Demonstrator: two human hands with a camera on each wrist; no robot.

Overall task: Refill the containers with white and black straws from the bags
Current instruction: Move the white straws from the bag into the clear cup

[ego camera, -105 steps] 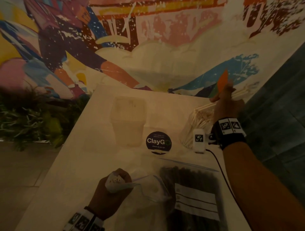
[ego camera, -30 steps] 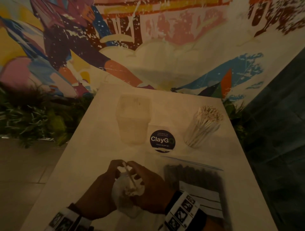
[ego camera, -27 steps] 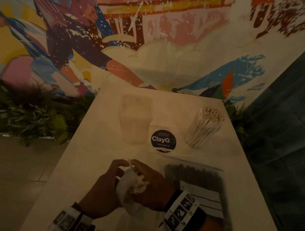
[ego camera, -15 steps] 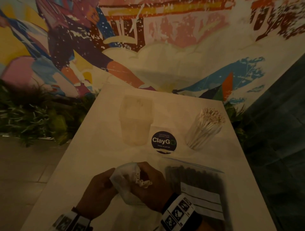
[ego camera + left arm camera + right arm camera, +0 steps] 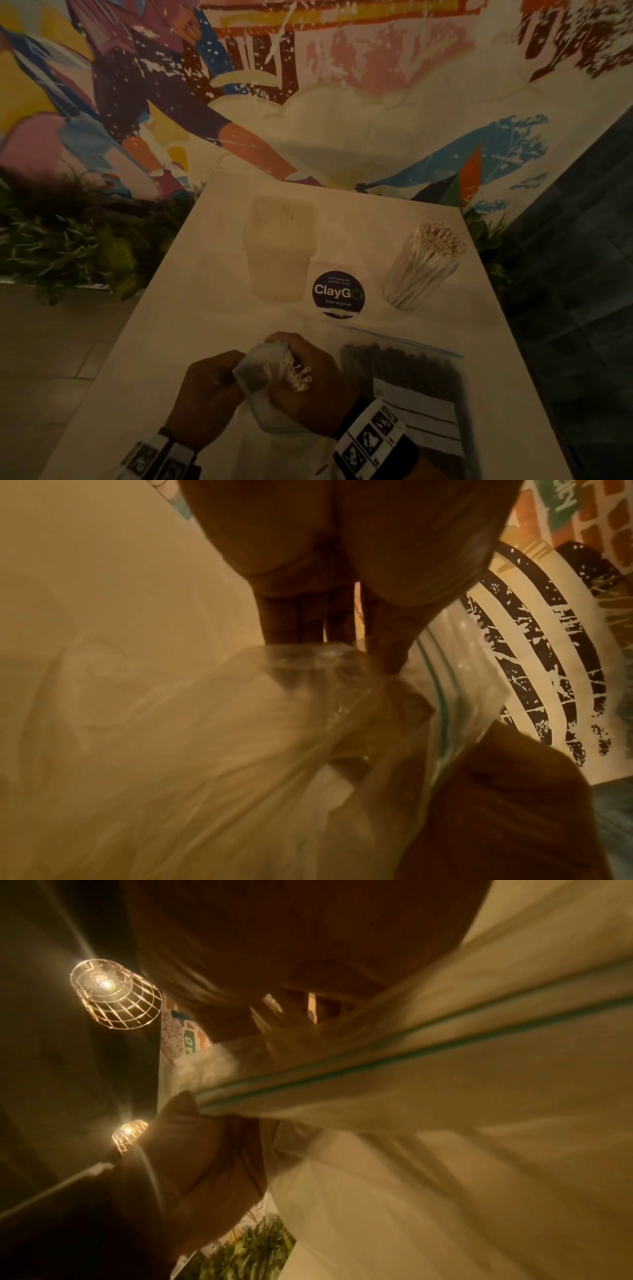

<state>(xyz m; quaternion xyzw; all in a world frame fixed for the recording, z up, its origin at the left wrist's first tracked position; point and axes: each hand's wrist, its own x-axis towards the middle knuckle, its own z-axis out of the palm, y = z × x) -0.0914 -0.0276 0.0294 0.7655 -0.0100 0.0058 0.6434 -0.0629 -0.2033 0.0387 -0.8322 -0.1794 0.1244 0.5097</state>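
Near the table's front edge my left hand [image 5: 214, 387] pinches the rim of a clear zip bag [image 5: 263, 383], also seen in the left wrist view as the bag [image 5: 219, 750]. My right hand [image 5: 308, 373] grips a small bunch of white straws [image 5: 298, 375] at the bag's mouth, through the plastic or inside it I cannot tell. A container packed with white straws [image 5: 424, 263] stands at the back right. An empty translucent container [image 5: 279, 246] stands at the back middle. A zip bag of black straws [image 5: 404, 383] lies flat to the right of my hands.
A round dark "ClayGo" sticker [image 5: 338, 294] sits on the table [image 5: 191, 308] between the two containers. A painted mural wall rises behind the table, plants [image 5: 61, 246] lie to its left, and a dark tiled wall [image 5: 582, 240] to its right.
My right hand came back from the white-straw container to the bag that my left hand holds. Over the last second both hands bunched the bag and the straw ends turned toward the right.
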